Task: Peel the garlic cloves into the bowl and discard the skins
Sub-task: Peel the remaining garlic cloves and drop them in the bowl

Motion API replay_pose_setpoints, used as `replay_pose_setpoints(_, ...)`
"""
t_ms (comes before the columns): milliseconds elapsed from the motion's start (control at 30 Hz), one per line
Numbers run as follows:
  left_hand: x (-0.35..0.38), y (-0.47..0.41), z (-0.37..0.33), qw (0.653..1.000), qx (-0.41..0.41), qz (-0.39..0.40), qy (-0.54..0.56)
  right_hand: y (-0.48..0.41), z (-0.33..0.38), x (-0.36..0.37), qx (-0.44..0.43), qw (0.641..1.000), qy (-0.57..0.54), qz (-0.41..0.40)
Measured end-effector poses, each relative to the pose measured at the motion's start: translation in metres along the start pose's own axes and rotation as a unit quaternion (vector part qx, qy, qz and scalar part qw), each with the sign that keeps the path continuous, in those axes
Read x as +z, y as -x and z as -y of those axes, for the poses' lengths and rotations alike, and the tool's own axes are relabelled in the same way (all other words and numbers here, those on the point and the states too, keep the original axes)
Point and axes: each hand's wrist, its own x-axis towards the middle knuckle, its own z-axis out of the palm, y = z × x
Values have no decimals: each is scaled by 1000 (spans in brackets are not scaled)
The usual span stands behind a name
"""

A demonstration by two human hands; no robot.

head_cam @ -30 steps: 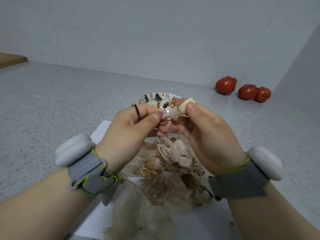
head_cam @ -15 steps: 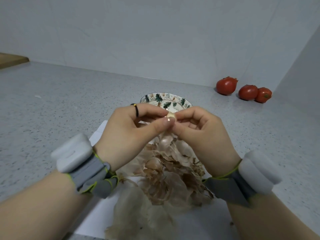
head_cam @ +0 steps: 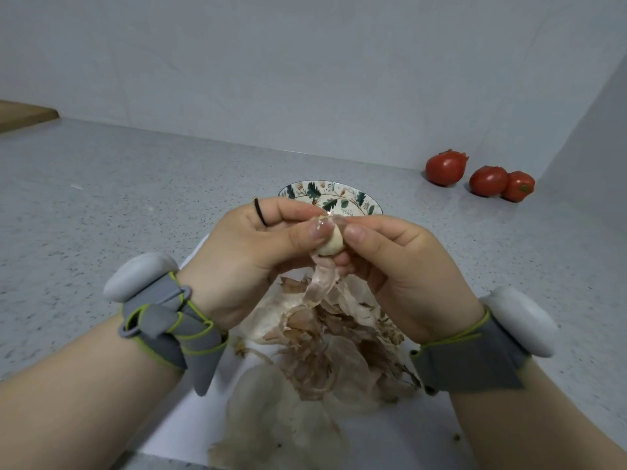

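Both hands meet over the counter around one pale garlic clove (head_cam: 331, 244). My left hand (head_cam: 252, 252) pinches the clove with thumb and curled fingers. My right hand (head_cam: 400, 269) pinches it from the other side. A strip of loose pinkish skin (head_cam: 319, 283) hangs down from the clove. Just beyond the hands stands a leaf-patterned bowl (head_cam: 334, 195), its near part hidden by my fingers. Below the hands lies a heap of dry garlic skins (head_cam: 325, 351) on a white sheet (head_cam: 390, 446).
Three red tomatoes (head_cam: 480, 176) sit at the back right by the wall corner. A wooden board edge (head_cam: 23, 113) shows at the far left. Grey speckled counter (head_cam: 101, 205) spreads to the left and right of the sheet.
The clove has been turned between my fingers and shows more bare flesh. A strip of skin has come loose and now hangs below it. Both hands stay close together.
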Motion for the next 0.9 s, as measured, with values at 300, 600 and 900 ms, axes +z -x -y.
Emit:
replay_pose_setpoints(300,1,-4,8,998,-10,-51,-35,2,2,0,-74,982,149,-87)
replay_pose_setpoints(600,5,0,7,969,67,-118,-208,0,-2,1,-91,968,192,-130)
replay_pose_setpoints(900,4,-2,7,981,21,-90,-169,-1,-1,4,-66,976,174,-112)
